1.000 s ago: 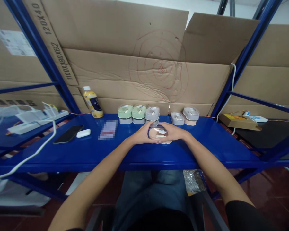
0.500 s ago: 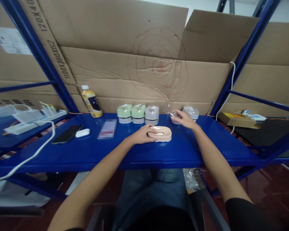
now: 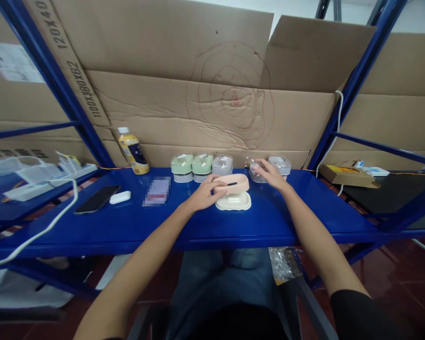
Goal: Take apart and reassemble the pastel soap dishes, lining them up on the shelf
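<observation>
Soft, even light with stretched, blurry edges

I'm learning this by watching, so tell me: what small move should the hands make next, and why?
Probably rest the clear cover at the low grey container and free the right hand: that hand is right there, while the left hand alone holds the pink part above the cream base, so a second hand would likely help. Whether the cover is fully resting is hard to tell.

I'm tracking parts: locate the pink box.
Just right of centre in the head view, the left hand holds the pink box over the cream tray on the table.
</observation>
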